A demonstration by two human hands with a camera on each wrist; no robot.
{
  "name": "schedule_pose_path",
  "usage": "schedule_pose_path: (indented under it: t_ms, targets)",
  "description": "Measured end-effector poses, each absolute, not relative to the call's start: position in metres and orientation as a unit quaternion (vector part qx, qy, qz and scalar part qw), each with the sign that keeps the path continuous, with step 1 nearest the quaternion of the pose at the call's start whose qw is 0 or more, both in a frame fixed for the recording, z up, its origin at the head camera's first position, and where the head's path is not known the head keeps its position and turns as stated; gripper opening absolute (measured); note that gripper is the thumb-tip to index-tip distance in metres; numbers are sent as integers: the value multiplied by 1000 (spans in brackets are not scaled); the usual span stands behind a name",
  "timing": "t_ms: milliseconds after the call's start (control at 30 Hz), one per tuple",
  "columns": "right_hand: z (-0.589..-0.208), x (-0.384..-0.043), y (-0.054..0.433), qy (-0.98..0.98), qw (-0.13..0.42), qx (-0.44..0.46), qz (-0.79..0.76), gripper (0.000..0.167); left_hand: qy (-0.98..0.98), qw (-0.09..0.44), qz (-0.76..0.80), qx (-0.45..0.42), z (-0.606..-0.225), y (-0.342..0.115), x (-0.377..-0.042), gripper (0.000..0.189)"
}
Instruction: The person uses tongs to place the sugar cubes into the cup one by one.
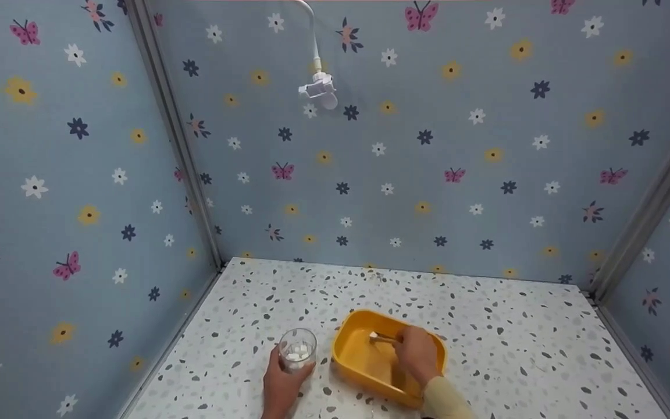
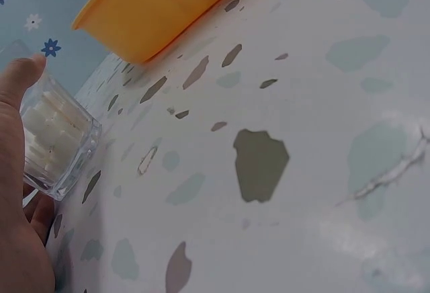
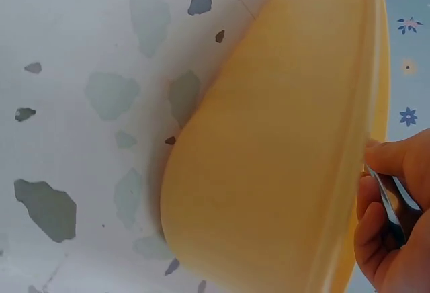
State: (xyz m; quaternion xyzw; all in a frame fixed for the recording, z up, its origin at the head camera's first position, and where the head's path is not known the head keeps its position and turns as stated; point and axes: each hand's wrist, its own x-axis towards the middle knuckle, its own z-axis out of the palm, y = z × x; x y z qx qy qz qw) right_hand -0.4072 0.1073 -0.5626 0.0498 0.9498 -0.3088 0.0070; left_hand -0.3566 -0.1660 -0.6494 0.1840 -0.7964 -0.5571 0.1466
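Observation:
My left hand [image 1: 281, 381] grips a clear drinking glass [image 1: 313, 344] that stands on the table and holds several small white pieces [image 1: 297, 353]. The left wrist view shows thumb and fingers around the glass [image 2: 91, 135]. Over the yellow plastic basin [image 1: 364, 359], my right hand [image 1: 418, 354] pinches metal tweezers [image 1: 386, 338]. A small white piece [image 1: 373, 334] shows at their tips, within the basin's outline. In the right wrist view the basin's wall hides the tips, and only the rear of the tweezers [image 3: 396, 207] is visible.
The speckled white tabletop [image 1: 521, 343] lies under everything. Flower-patterned panels [image 1: 399, 163] enclose the back and both sides, joined by grey metal posts [image 1: 181, 139]. A white clamp on a bendy arm [image 1: 319, 87] hangs before the back panel.

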Motion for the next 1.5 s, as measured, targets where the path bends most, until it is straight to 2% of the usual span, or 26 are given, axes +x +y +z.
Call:
schedule_pose_path:
  t_ms: [367, 533, 700, 900, 1167, 1500]
  targets:
    - [-543, -381, 113, 950, -61, -36, -305, 7, -797, 140, -556, 189, -650, -167, -358, 105]
    - [-536, -367, 101, 943, -42, -28, -330, 1, -798, 132, -558, 187, -650, -167, -356, 106]
    - [-532, -359, 74, 935, -19, -36, -352, 5, -793, 127, -561, 202, -647, -169, -352, 107]
    - [-523, -355, 46, 931, -44, -76, -354, 5, -794, 141, -560, 189, -648, -167, -355, 106]
    - [-517, -355, 14, 933, -68, -124, -332, 3, -798, 132, -557, 190, -646, -168, -359, 106]
    - [-525, -353, 5, 935, -71, -158, -311, 6, -790, 128, -569, 188, -650, -167, -358, 107]
